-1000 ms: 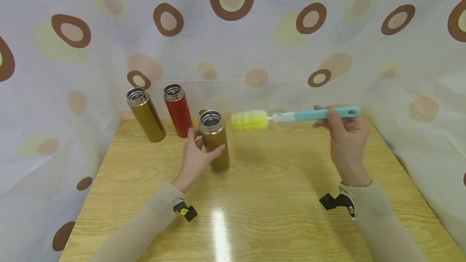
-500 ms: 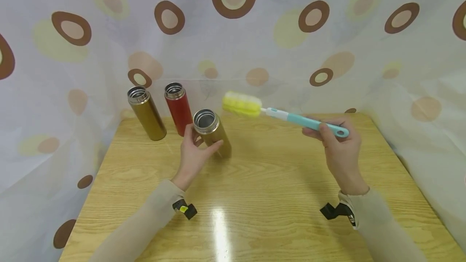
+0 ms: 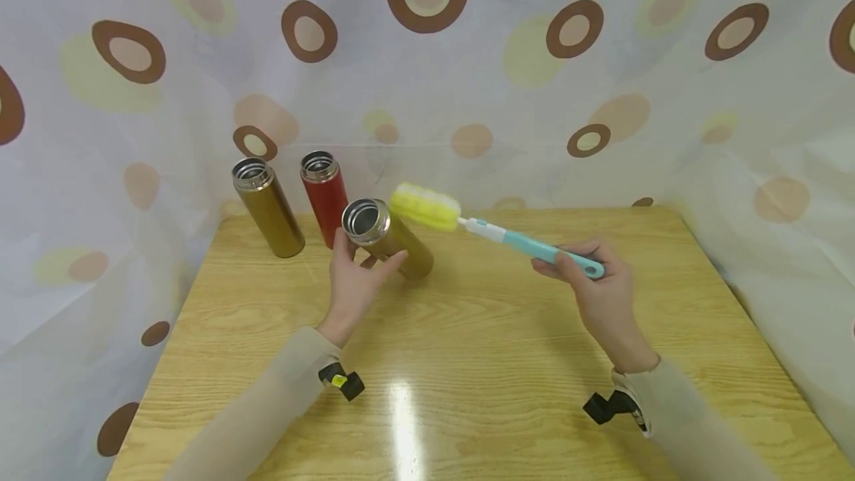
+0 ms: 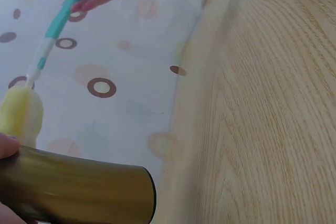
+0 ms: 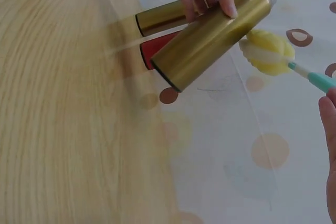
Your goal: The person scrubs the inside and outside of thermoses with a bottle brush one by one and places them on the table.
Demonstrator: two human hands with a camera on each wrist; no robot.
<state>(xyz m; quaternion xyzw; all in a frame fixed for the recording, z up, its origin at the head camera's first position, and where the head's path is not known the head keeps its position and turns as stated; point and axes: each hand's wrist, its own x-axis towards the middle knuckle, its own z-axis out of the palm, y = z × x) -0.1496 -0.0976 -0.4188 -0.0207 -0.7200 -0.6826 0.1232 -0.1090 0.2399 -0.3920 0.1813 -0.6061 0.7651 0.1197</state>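
My left hand (image 3: 357, 280) grips a gold thermos bottle (image 3: 409, 249) near its neck. The lidless bottle tilts, with its steel mouth toward the left and its base toward the right. In the right wrist view the same gold thermos bottle (image 5: 210, 40) slants above the table. My right hand (image 3: 604, 295) holds a bottle brush (image 3: 534, 245) by the end of its turquoise handle. Its yellow and white sponge head (image 3: 425, 206) is just right of the bottle's mouth, outside it. In the left wrist view the sponge head (image 4: 20, 114) shows behind the bottle.
A red thermos bottle (image 3: 325, 203) stands upright behind my left hand, lidless. Left of it stands another lidless gold thermos bottle (image 3: 270, 214). The wooden table (image 3: 501, 362) ends at a patterned sheet (image 3: 467, 80) that hangs behind and at both sides.
My left hand has lifted the gold thermos bottle and tipped its mouth left. My right hand has moved left and down, and the brush has swung so its head slants upward toward the bottle.
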